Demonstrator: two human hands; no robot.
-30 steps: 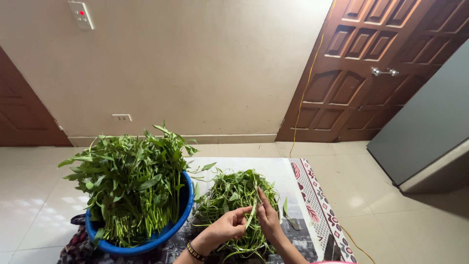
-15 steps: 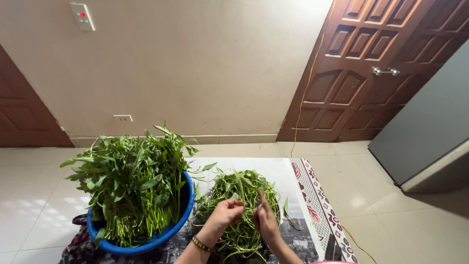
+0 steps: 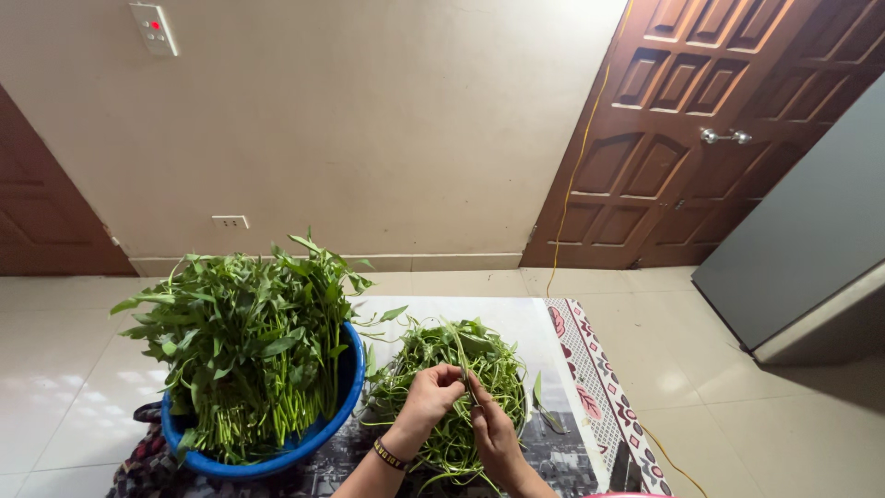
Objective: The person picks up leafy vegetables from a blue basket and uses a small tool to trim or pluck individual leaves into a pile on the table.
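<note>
Green stem (image 3: pixel 464 361) pinched between our left hand (image 3: pixel 429 398) and right hand (image 3: pixel 490 432), both closed on it above the heap of picked greens (image 3: pixel 442 369) on the floor mat (image 3: pixel 553 406), just beside the blue basin (image 3: pixel 313 433) of leafy bunches (image 3: pixel 244 341).

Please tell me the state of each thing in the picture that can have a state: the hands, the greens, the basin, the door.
Left hand: grip closed on a green stem.
Right hand: grip closed on the same stem.
Green stem: held upright between both hands.
Pile of picked greens: loose, heaped under the hands.
Blue basin: full of leafy bunches.
Leafy bunches: standing, leaves up.
Wooden door: shut.
Wall switch: red light on.
</note>
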